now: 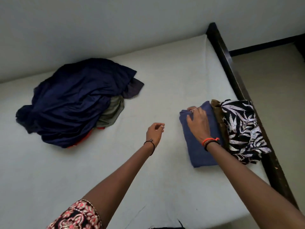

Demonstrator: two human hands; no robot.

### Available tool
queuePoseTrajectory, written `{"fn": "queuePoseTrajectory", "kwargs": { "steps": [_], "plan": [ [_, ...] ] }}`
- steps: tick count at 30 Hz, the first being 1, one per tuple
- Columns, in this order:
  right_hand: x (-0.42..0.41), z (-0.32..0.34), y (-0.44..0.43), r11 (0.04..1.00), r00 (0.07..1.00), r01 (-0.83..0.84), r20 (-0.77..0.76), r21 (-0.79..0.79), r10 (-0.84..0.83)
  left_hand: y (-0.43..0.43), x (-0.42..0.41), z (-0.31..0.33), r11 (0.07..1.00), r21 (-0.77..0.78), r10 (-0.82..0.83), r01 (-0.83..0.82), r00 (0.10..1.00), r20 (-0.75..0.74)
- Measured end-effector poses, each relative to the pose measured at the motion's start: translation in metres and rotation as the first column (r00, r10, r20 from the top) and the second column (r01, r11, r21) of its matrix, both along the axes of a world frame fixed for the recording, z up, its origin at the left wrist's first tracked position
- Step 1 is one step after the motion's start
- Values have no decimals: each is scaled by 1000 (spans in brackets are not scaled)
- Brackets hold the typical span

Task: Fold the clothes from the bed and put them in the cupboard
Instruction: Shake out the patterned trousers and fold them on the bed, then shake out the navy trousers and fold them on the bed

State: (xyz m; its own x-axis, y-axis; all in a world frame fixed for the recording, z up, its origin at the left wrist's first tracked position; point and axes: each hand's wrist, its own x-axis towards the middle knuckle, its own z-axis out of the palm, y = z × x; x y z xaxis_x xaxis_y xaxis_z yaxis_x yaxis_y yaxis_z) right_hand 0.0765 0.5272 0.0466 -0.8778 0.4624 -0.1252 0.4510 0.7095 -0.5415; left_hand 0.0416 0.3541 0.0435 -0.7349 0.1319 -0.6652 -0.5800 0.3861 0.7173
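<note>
The right hand (pixel 197 123) lies palm-down on a folded slate-blue cloth garment (pixel 200 154), fingers stretched out and pressing it flat. Its fingertips blur at the garment's far corner, so any pinch there cannot be made out. Just beyond the hand's outer side, touching the blue piece, sit a folded olive-brown cloth (pixel 217 113), mostly hidden, and a black garment with a pale leaf print (pixel 242 129) against the dark wooden bed frame (pixel 231 71).

The left hand (pixel 155 132) hovers to the inner side of the right, apart from the cloth, fingers loosely curled and holding nothing. Well beyond it lies a heap of dark navy unfolded clothes (pixel 74 100) on the pale bedsheet (pixel 148 76); grey and red fabric peeks out beneath. The cupboard is out of view.
</note>
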Motion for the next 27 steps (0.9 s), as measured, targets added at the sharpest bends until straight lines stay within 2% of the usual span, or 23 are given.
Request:
{"fn": "queuePoseTrajectory", "kwargs": {
  "steps": [5,9,11,13,17,19,22,24,27],
  "plan": [
    [-51,-6,-81,985,987,-159,15,-72,160,-98,-33,-4,977,-193,48,-86,979,-197],
    [-86,-14,-144,944,945,-312,64,-103,319,-166,-62,-7,895,-434,-52,-107,940,-338],
    [-102,-19,-175,914,914,-387,80,-119,398,-197,-78,-8,785,-611,-190,-103,898,-396],
    [-117,-23,-204,883,882,-454,81,-123,464,-224,-91,-11,641,-764,-342,-75,863,-372],
    [-140,-23,-253,821,821,-560,55,-113,568,-265,-111,-19,431,-902,-528,27,818,-228],
    [-149,-24,-273,792,792,-602,46,-103,608,-278,-120,-23,374,-926,-593,46,780,-200],
    [-160,-27,-296,740,737,-666,70,-93,672,-291,-129,-26,386,-922,-643,24,724,-251],
    [-162,-26,-308,712,703,-692,113,-119,702,-297,-127,-26,441,-897,-639,-22,695,-331],
    [-161,-21,-318,713,699,-685,145,-149,701,-297,-116,-18,564,-822,-622,-77,616,-484]
  ]
}}
